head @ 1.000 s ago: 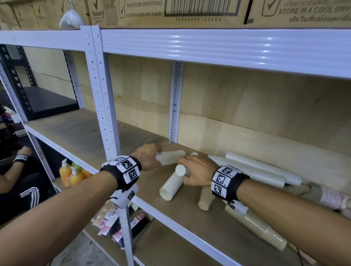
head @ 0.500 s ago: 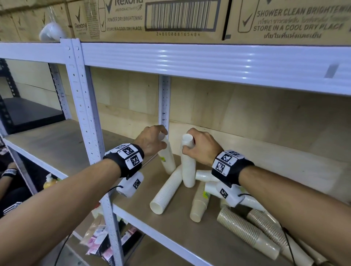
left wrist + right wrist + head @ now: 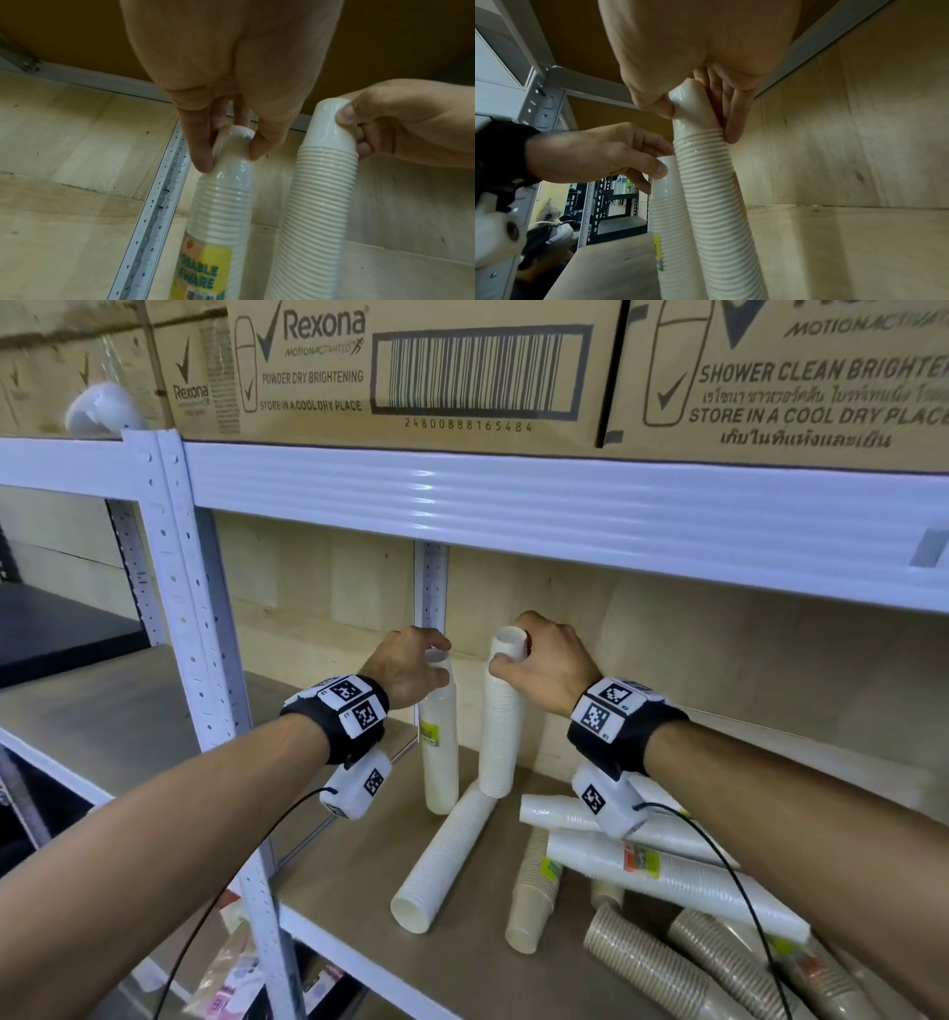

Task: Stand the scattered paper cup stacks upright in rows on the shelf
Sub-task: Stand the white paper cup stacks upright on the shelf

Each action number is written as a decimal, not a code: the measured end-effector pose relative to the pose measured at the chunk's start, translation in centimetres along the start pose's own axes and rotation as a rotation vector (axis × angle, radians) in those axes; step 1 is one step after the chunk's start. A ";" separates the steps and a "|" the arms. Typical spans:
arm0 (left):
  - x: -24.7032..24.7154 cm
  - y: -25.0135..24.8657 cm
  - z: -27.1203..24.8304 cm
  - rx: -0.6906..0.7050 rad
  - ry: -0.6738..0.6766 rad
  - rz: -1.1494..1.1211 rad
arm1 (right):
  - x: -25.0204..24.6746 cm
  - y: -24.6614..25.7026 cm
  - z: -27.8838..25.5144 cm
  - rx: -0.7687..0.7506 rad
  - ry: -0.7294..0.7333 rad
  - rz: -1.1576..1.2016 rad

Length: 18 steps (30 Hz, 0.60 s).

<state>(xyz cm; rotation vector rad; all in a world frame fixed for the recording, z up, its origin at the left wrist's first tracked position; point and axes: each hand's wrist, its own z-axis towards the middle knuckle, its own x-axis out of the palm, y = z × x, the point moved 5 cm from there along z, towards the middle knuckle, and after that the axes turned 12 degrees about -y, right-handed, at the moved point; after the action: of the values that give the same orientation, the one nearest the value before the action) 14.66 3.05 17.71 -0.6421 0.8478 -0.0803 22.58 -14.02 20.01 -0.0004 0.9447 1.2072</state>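
Two white paper cup stacks stand upright at the back left of the wooden shelf (image 3: 359, 875). My left hand (image 3: 411, 667) grips the top of the left stack (image 3: 439, 752), which carries a yellow label (image 3: 203, 272). My right hand (image 3: 539, 660) grips the top of the right stack (image 3: 499, 737), thumb in front and fingers behind (image 3: 731, 113). The two stacks stand side by side, almost touching (image 3: 680, 203). Another white stack (image 3: 441, 855) lies on the shelf with its end against the foot of the right stack.
A beige stack (image 3: 534, 891), long white stacks (image 3: 667, 875) and brown ribbed stacks (image 3: 657, 963) lie scattered at the right. A white steel upright (image 3: 205, 660) stands left of my arm. Cardboard boxes (image 3: 411, 367) sit on the shelf above. The shelf's left bay (image 3: 102, 711) is bare wood.
Both hands lifted stacks that lay flat a second ago and set them on end near the back wall. Since half a second ago they have straightened a little.
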 end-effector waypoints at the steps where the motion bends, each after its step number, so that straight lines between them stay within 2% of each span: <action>1: -0.1 0.0 0.4 0.002 0.001 -0.003 | 0.1 0.2 0.4 0.004 -0.007 0.012; 8: -0.8 0.7 3.4 -0.033 0.010 -0.037 | 2.4 1.1 3.3 0.040 -0.030 0.055; 18: -0.2 2.3 6.2 -0.039 0.014 0.008 | 6.9 -0.2 5.0 0.135 0.050 0.060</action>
<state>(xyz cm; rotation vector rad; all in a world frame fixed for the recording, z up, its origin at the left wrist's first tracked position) 18.58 8.00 19.58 -0.6753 0.8672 -0.0608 26.12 -6.31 18.82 0.1059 1.0754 1.2011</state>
